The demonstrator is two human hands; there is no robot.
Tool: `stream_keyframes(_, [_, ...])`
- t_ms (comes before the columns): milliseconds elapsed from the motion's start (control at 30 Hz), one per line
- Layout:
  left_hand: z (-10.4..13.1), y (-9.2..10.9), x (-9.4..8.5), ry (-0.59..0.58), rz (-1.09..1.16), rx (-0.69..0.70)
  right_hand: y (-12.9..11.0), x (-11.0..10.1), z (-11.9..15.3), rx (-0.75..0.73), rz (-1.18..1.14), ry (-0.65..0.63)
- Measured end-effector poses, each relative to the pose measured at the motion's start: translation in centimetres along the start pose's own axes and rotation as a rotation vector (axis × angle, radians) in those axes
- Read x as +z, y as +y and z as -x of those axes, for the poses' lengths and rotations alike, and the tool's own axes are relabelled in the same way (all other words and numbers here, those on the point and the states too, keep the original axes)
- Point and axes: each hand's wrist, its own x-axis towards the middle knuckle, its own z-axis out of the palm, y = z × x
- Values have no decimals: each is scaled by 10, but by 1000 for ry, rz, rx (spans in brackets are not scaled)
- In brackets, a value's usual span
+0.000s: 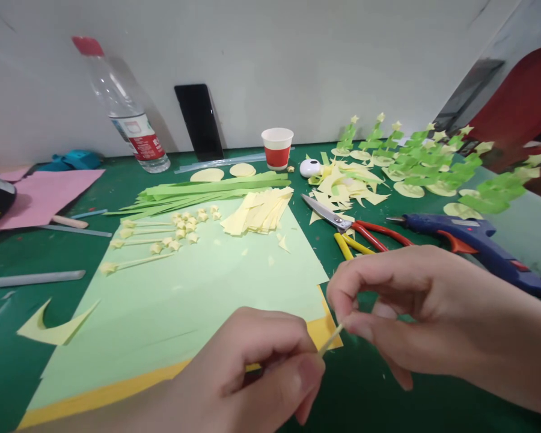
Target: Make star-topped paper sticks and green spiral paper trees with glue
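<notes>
Between my two hands runs a thin, pale yellow rolled paper stick [330,340]. My left hand [261,367] is closed on its lower end, thumb against the fingers. At the upper end, my right hand [401,319] pinches it between thumb and forefinger. Both hands are over the near right corner of a light green paper sheet [198,288] with a yellow edge under it. On the sheet lie several folded paper stars [184,225], some on sticks [144,263], and a pile of pale yellow paper strips [256,211].
Scissors [338,221], yellow-handled pliers [345,245] and a blue glue gun [451,227] lie beyond my right hand. Finished green paper plants [433,157] stand at the back right. Along the wall are a paper cup [278,149], a phone [201,123] and a bottle [130,120].
</notes>
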Motion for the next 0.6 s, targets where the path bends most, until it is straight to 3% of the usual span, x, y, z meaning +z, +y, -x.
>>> stream_keyframes(233, [1,3,0,70,35,61,2,-5,-2,-5,-16,-2])
stream_keyframes(400, [-2,-9,0,82,94,60,4,-11,-3,-77,-80,-22])
stream_keyframes(600, [-4,-18,3,126,52,97,2,-17,0,-87,67,15])
